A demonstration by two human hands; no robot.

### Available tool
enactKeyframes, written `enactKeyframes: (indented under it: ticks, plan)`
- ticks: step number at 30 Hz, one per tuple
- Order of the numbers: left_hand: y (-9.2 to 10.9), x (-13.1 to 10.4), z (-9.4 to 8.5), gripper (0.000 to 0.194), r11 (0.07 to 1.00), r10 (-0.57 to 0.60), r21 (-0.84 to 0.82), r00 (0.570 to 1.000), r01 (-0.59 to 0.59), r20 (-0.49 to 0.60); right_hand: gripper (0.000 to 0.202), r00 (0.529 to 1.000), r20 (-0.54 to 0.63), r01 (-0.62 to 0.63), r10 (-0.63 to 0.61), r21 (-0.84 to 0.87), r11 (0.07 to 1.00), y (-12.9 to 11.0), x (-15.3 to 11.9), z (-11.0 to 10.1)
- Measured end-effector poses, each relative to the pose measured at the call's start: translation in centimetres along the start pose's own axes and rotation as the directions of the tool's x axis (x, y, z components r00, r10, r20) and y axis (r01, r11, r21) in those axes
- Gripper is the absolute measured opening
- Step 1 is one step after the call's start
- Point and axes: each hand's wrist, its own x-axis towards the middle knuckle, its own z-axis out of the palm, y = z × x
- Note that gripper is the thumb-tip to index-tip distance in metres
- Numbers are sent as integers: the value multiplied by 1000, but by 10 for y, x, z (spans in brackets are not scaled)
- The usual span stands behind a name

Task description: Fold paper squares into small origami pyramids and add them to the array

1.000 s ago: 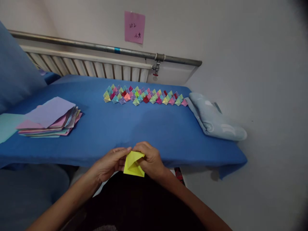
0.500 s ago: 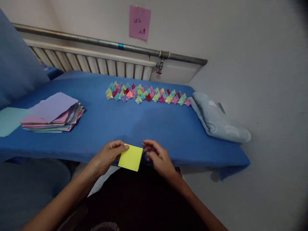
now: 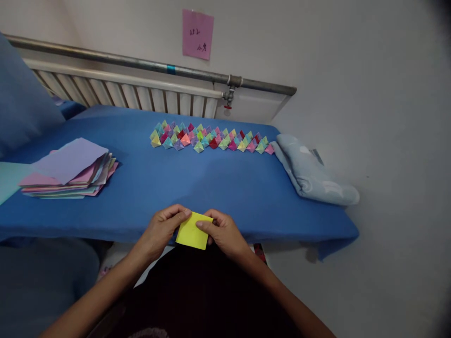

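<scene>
A yellow folded paper square [image 3: 192,235] is held between both hands, just in front of the table's near edge. My left hand [image 3: 165,230] pinches its upper left corner, thumb on top. At the right side, my right hand [image 3: 224,232] grips it with the thumb lying across its face and the fingers behind. Several rows of small folded paper pieces [image 3: 213,143] in many colours stand on the blue cloth further back. A stack of coloured paper [image 3: 75,171] lies at the left, a lilac sheet on top.
A folded light blue blanket [image 3: 313,176] lies at the right end of the blue-covered table [image 3: 148,183]. A mint sheet [image 3: 12,178] rests at the far left. Behind are a radiator [image 3: 141,96], a metal pipe [image 3: 116,59] and a pink note [image 3: 198,34] on the wall.
My right hand has moved left and closed on the yellow paper, with its thumb now over the face. The camera view has shifted slightly to the right.
</scene>
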Motion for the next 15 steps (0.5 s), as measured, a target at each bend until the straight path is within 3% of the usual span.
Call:
enactKeyframes:
  ticks: [6,10,15]
  plan:
    - [10,20,6,38,997,0,73,998,4,-55,26,999,33,-3,1,57,998,-3,14,0]
    - [20,42,8,35,947,168,286,984,-144,-61,37,998,-63,17,-13,53,998,-7,34,-1]
    - [27,74,7,29,784,396,560,910,-268,-119,60,996,-85,35,-32,28,999,-22,58,-3]
